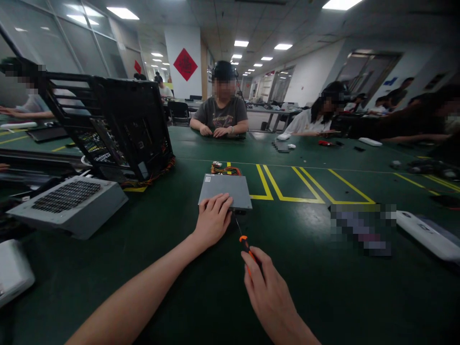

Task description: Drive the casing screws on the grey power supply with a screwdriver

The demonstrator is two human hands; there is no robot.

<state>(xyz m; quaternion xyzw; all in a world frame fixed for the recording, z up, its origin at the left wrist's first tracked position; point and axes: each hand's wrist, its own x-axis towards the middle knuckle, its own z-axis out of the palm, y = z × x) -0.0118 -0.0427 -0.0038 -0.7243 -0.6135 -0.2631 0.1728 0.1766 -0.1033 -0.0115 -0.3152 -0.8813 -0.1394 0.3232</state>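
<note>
A grey computer power supply (230,189) lies on the green table in front of me, its bundled cables (230,170) at the far side. My left hand (213,223) holds it at the near left, fingers bent over the top and thumb by the near side. In my right hand (268,282) is an orange and black screwdriver (244,242), gripped by the handle. Its thin shaft points up and left at the near side of the power supply, close to my left thumb. Whether the tip touches a screw is too small to tell.
At the left stand an open black computer case (134,124) and a second power supply (68,201) with a mesh grille. Yellow tape lines (298,199) mark the table. A white device (426,235) lies at the right. Across the table sits a person (223,112).
</note>
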